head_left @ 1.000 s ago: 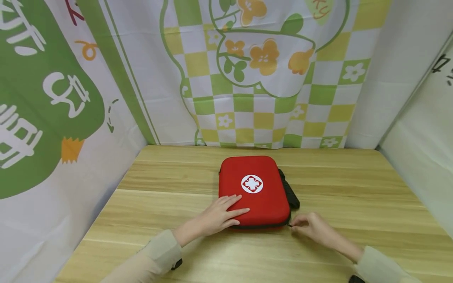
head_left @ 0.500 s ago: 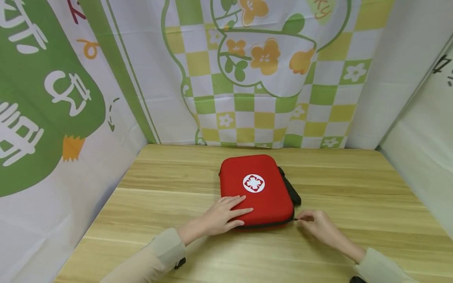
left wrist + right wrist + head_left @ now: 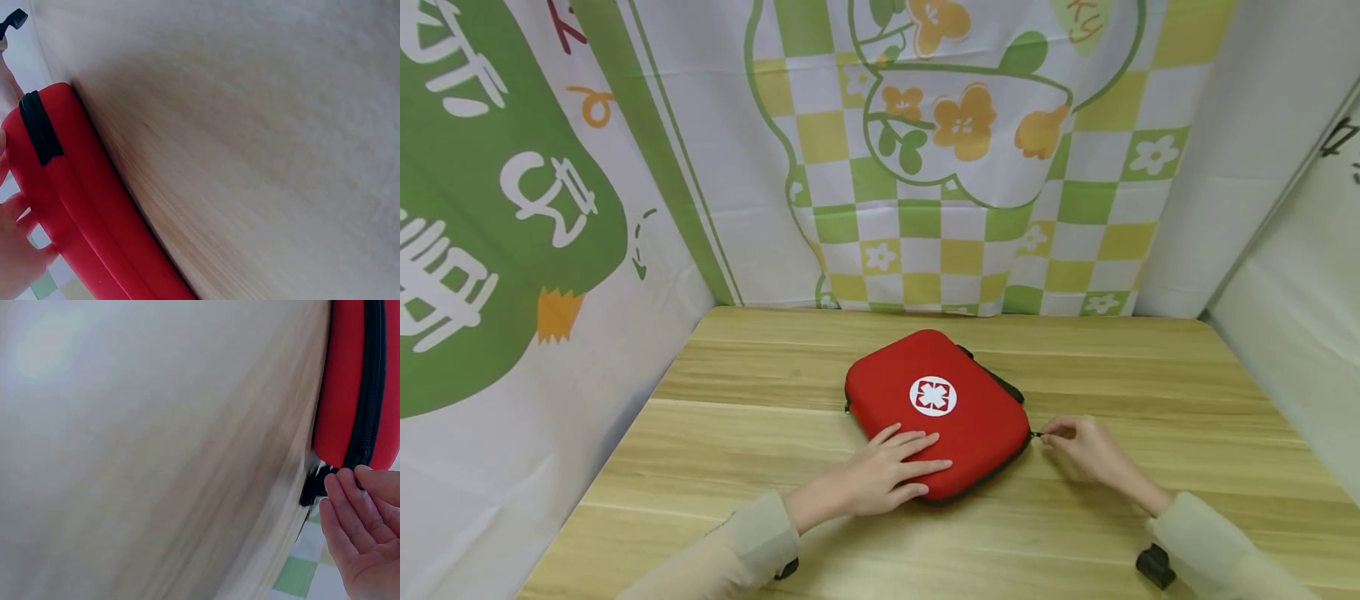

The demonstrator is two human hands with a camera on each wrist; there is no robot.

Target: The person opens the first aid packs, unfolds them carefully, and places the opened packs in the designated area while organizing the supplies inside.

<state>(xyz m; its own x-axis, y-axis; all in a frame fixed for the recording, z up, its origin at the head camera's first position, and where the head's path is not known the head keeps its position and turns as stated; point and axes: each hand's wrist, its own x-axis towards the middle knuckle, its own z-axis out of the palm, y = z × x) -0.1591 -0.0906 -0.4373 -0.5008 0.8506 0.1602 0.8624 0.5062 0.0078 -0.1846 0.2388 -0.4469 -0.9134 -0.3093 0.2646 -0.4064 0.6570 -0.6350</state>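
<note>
A red zippered first-aid case (image 3: 880, 383) with a white cross emblem (image 3: 933, 396) lies turned at an angle on the wooden table. My left hand (image 3: 891, 473) rests on its near left part, fingers spread and straight over the lid. At the case's right corner, my right hand (image 3: 1086, 450) pinches the small dark zipper pull (image 3: 1037, 434) between thumb and fingers. The right wrist view shows the black zipper (image 3: 373, 381) running along the red side down to that pinch. In the left wrist view, a stretch of black zipper (image 3: 41, 128) ends at plain red fabric.
A black strap (image 3: 1000, 385) lies along the far right side of the case. Wood-grain table (image 3: 760, 358) surrounds it, with a printed green and yellow checked cloth (image 3: 917, 225) hanging behind and white cloth at both sides. A black wrist camera (image 3: 1155, 567) sits below the right sleeve.
The case has turned counterclockwise under my left hand, which has shifted slightly right. My right hand has moved up and right with the zipper pull, now at the right corner.
</note>
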